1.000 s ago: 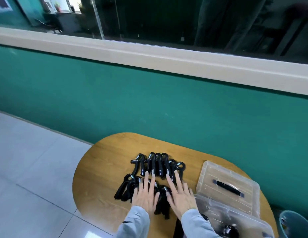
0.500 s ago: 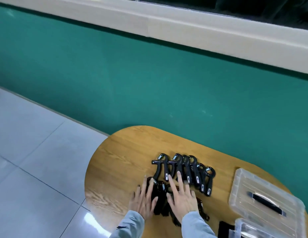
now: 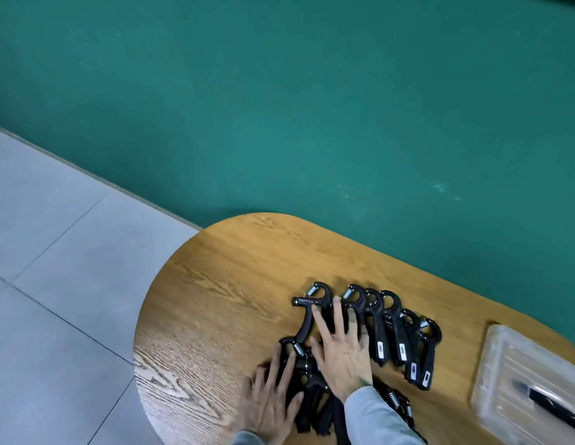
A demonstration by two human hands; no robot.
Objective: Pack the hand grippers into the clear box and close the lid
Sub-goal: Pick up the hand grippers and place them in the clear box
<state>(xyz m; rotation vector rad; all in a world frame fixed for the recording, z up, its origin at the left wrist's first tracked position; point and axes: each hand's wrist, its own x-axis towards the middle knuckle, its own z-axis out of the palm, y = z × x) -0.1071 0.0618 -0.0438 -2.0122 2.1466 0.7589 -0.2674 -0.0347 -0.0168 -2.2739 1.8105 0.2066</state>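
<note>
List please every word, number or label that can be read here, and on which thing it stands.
None can be read.
Hand grippers: small white counter windows on the handles, digits too small.
Leftmost gripper: faint print on its crossbar, blurred.
Clear lid: motion-blurred, no text visible.

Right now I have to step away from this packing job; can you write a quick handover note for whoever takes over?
Left hand: open, fingers spread flat on the near pile of hand grippers.
Right hand: open, fingers spread flat across the left end of the far row of hand grippers.
Both groups lie on the wooden table; nothing is lifted.
The clear lid with its black handle lies flat at the right edge, off the box. The box itself is out of view.
Done: nothing that can be seen.
Left: gather the grippers, put them in the box, fit the lid.
</note>
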